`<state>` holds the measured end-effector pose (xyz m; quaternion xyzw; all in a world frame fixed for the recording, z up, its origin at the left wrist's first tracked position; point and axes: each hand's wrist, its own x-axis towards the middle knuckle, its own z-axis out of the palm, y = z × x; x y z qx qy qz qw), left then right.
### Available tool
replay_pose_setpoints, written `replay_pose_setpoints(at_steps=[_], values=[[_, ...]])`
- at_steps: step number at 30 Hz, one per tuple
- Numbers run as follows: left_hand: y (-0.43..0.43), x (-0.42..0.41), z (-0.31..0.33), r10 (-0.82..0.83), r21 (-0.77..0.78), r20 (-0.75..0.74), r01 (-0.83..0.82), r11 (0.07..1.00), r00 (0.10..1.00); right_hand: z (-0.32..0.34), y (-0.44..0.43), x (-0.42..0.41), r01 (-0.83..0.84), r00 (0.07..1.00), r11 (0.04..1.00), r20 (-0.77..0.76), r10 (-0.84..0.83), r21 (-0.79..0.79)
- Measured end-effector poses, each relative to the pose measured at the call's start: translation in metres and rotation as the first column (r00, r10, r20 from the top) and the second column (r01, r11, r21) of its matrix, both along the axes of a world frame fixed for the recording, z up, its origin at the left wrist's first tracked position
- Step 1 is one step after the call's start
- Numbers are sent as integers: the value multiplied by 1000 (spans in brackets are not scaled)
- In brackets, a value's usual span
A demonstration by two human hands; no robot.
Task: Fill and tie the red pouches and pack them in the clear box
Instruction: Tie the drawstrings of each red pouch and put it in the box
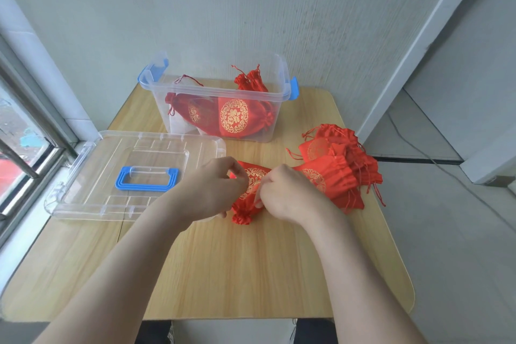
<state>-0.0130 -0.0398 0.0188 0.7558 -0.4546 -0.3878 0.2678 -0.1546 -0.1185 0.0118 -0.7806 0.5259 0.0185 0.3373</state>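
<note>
Tying step: left hand (215, 190) and right hand (284, 194) both pinch the red gold-printed fabric pouch (252, 183). Next, likely: finish knot, place in clear plastic box (212, 92) at 12 o'clock.

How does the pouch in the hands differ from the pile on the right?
The held pouch is single, pinched by the left hand and right hand; the pile is many, stacked. The held pouch looks plump, its neck gathered; the pile's pouches lie flat. Both are red with gold emblems.
</note>
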Motion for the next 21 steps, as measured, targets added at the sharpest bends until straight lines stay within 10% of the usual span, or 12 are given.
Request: replay_pose_setpoints(at_steps=[12,21], values=[[2,13,-15,-168,-17,405,191,981,899,-7,2,-5,-50,998,991,23,53,-125],[0,7,-12,-267,52,377,268,962,887,-5,2,-1,14,995,983,95,4,-183]])
